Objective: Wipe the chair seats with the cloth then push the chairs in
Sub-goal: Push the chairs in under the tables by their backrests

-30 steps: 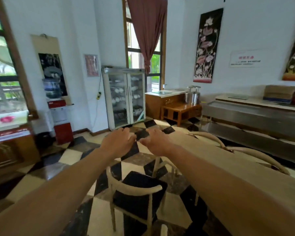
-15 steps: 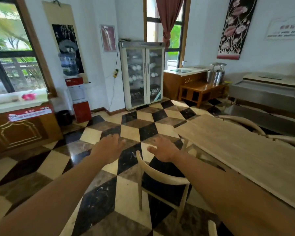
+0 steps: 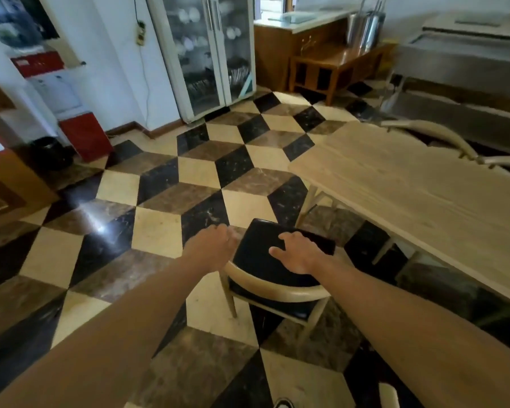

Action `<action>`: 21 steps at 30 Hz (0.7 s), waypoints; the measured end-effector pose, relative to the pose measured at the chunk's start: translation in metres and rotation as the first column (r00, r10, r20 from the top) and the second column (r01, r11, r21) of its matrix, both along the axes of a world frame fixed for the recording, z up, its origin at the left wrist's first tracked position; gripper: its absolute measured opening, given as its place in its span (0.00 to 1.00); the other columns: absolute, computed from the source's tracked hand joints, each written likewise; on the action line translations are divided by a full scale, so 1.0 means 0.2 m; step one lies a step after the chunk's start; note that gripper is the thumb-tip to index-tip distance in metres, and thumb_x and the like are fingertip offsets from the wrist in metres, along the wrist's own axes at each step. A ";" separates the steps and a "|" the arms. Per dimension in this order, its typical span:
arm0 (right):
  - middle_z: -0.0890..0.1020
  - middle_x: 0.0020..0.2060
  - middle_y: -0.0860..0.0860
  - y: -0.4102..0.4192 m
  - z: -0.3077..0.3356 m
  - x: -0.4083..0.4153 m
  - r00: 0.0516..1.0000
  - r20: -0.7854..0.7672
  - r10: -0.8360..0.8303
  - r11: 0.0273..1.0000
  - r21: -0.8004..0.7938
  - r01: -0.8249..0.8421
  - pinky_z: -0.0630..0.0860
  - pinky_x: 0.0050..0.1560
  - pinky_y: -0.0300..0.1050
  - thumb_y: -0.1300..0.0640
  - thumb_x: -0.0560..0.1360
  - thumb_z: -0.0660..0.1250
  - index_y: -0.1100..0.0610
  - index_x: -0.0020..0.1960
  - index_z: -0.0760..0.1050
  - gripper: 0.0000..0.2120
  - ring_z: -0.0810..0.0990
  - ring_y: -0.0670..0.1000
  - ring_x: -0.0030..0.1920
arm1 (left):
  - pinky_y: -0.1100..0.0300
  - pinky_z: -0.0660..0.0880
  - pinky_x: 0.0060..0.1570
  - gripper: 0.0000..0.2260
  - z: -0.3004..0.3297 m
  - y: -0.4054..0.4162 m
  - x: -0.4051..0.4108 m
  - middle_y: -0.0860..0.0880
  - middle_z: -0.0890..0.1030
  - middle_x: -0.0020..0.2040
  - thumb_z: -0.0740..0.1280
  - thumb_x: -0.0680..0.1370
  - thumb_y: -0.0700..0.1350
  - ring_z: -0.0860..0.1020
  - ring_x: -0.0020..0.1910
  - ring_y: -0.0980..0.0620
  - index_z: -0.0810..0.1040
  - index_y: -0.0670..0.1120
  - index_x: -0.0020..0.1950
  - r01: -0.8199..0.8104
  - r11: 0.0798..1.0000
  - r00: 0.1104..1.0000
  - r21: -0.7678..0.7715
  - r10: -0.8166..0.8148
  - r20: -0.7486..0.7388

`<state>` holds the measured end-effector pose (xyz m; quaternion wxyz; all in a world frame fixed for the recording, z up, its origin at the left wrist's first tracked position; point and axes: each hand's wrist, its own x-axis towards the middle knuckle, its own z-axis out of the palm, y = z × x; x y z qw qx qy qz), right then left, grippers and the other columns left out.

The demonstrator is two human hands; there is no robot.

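A light wooden chair with a curved backrest [image 3: 277,285] and a black seat [image 3: 256,254] stands on the tiled floor, pulled out from the pale wooden table [image 3: 409,189]. My left hand [image 3: 211,250] hovers at the seat's left edge, fingers loosely curled, holding nothing. My right hand [image 3: 298,256] is over the black seat with fingers spread and empty. No cloth shows in view. Two more chair backs [image 3: 433,134] curve along the table's far side.
A glass-door cabinet [image 3: 206,51] stands against the back wall, with a wooden counter [image 3: 295,39] and low wooden table [image 3: 336,63] to its right. A red-and-white water dispenser [image 3: 62,95] and black bin [image 3: 49,153] stand at left. A steel counter [image 3: 465,54] runs along the right.
The view has tilted down and come closer to the chair. Both hands have lowered from in front of me to just above the chair's seat.
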<state>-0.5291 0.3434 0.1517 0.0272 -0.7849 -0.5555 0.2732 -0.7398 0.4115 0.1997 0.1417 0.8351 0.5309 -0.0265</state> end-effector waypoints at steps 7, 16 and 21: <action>0.71 0.71 0.57 0.07 -0.49 0.31 0.982 0.021 -0.188 0.951 -0.247 0.188 0.69 0.70 0.62 0.38 0.82 0.57 0.54 0.76 0.66 0.29 0.72 0.62 0.69 | 0.42 0.73 0.64 0.18 -0.51 0.45 0.25 0.45 0.79 0.62 0.55 0.83 0.54 0.77 0.60 0.42 0.75 0.47 0.65 0.102 0.983 0.988 -0.154 -0.117 -0.096; 0.79 0.62 0.56 0.04 -0.82 0.41 0.972 0.090 -0.217 0.835 -0.498 0.233 0.61 0.73 0.61 0.43 0.83 0.53 0.53 0.62 0.78 0.21 0.74 0.59 0.64 | 0.47 0.76 0.54 0.11 -1.00 0.71 0.38 0.46 0.77 0.55 0.56 0.83 0.54 0.77 0.52 0.45 0.71 0.49 0.56 0.322 0.865 0.859 -0.385 -0.438 -0.264; 0.82 0.58 0.48 0.11 -0.90 0.38 0.970 0.144 -0.198 0.804 -0.542 0.244 0.46 0.76 0.66 0.44 0.82 0.53 0.46 0.59 0.79 0.17 0.74 0.55 0.66 | 0.46 0.74 0.51 0.09 -1.16 0.92 0.40 0.46 0.77 0.53 0.57 0.81 0.53 0.75 0.49 0.45 0.72 0.50 0.53 0.377 0.783 0.756 -0.494 -0.568 -0.324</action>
